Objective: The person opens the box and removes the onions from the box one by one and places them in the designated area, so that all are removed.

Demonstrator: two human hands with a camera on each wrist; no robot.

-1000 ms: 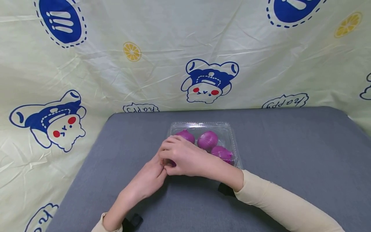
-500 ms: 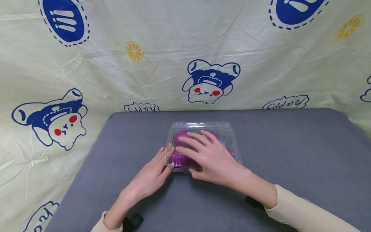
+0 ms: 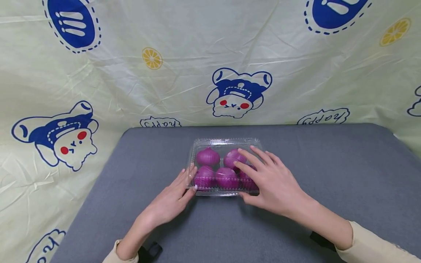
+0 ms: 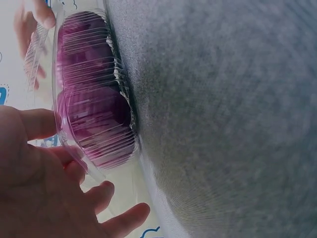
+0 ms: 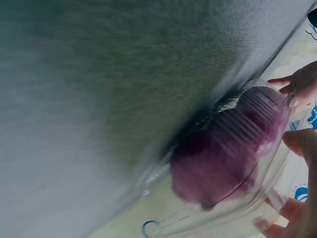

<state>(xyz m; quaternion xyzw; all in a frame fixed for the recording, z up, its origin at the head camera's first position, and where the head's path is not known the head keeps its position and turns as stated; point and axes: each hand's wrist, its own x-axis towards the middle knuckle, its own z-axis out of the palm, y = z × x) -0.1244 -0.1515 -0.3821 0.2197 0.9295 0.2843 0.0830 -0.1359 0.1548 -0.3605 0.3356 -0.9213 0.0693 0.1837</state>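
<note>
A clear plastic clamshell box (image 3: 210,192) rests on the table with its lid down over several purple onions (image 3: 208,157). My left hand (image 3: 171,199) lies at the box's front left corner, its fingers nearly straight along the side and its thumb at the front. In the left wrist view, that thumb and the fingertips touch the rim (image 4: 55,74). My right hand (image 3: 276,182) spreads its fingers over the right part of the lid, with the thumb by the front edge. It hides the box's right end and part of the right-hand onions in the head view.
The grey cloth-covered table (image 3: 329,164) reaches out on both sides of the box. Behind it hangs a pale curtain (image 3: 184,91) printed with cartoon bears and orange slices. A black wrist strap (image 3: 151,251) shows below the left forearm.
My right hand has left the front left corner and moved right across the lid, its fingers opening out. More onions now show through the lid. My left hand has stayed at the corner.
</note>
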